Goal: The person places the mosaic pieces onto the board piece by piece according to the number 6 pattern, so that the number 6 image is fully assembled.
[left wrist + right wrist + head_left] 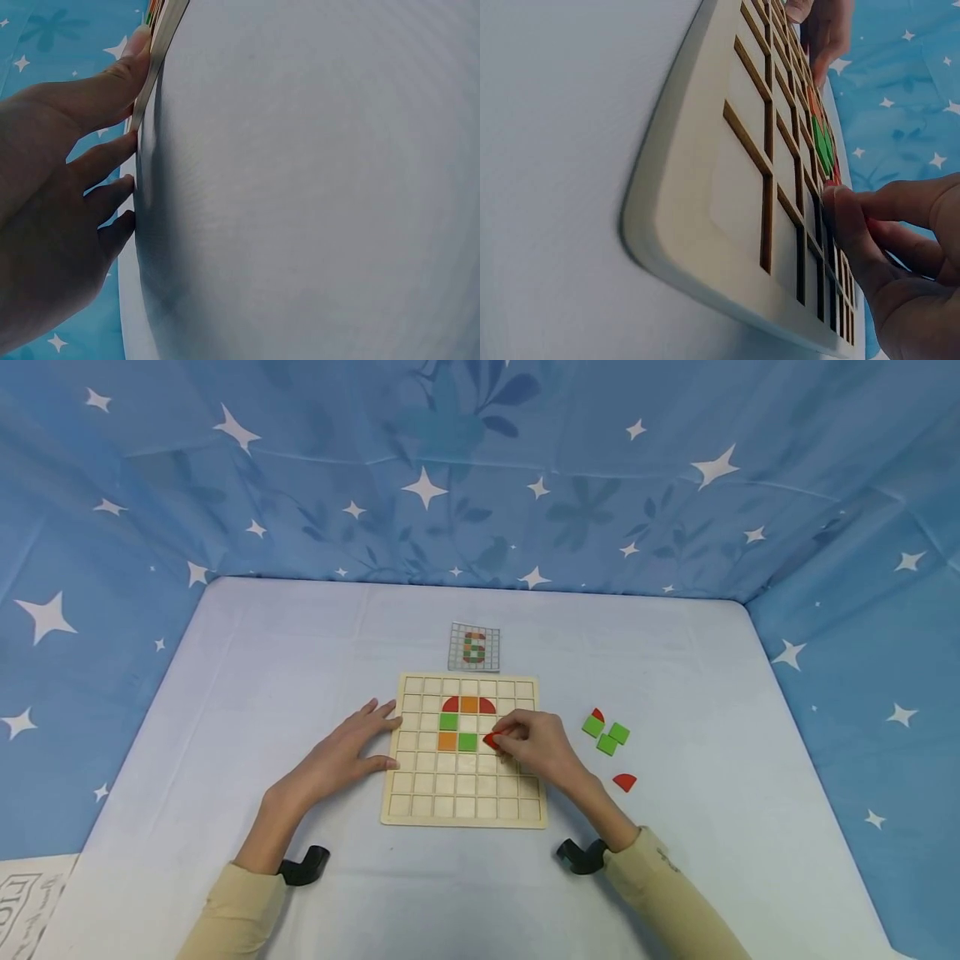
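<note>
A square wooden grid board (465,820) lies on the white table. Red quarter-circle tiles, orange square tiles and green square tiles fill some of its upper cells, among them an orange tile (469,704) and a green tile (448,722). My right hand (536,743) pinches a red quarter-circle tile (491,741) between thumb and fingers, over the board right of the lower green tile. At the board's left edge my left hand (341,756) rests with fingers spread, thumb and fingertips touching the rim. In the left wrist view, the thumb (124,75) lies against the board's side.
A small pattern card (474,647) lies just beyond the board, showing a coloured figure on a grid. To the right are several loose tiles, including a green square (607,744) and a red quarter circle (625,782). A blue starry curtain (480,468) surrounds the table.
</note>
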`<act>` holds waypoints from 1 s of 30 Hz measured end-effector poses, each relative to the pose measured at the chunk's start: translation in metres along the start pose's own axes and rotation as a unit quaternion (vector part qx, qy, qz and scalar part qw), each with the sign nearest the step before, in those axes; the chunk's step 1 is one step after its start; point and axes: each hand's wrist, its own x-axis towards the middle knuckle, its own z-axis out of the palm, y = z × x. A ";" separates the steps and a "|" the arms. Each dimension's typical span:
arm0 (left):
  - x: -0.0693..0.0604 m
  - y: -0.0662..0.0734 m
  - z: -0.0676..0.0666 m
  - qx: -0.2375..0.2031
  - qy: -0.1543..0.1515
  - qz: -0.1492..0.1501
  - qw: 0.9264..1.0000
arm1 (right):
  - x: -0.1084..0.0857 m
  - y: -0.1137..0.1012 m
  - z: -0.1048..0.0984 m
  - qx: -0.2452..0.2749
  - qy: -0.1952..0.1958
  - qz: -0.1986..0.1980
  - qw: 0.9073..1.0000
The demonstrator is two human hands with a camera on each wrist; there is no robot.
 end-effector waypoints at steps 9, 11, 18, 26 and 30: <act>0.000 0.000 0.001 0.001 -0.001 -0.002 1.000 | 0.002 -0.001 0.008 -0.090 0.034 -0.023 0.995; 0.000 0.000 0.001 0.001 -0.001 -0.003 1.000 | 0.002 -0.001 0.009 -0.094 0.036 -0.031 0.994; 0.000 0.000 0.001 -0.004 -0.001 0.000 1.000 | 0.003 -0.004 0.014 -0.096 0.049 -0.032 0.994; 0.000 0.000 0.000 -0.003 -0.001 0.001 1.000 | 0.001 -0.008 0.020 -0.095 0.068 -0.045 0.992; 0.000 0.000 0.000 -0.002 0.000 -0.003 1.000 | 0.001 -0.009 0.022 -0.111 0.070 -0.058 0.990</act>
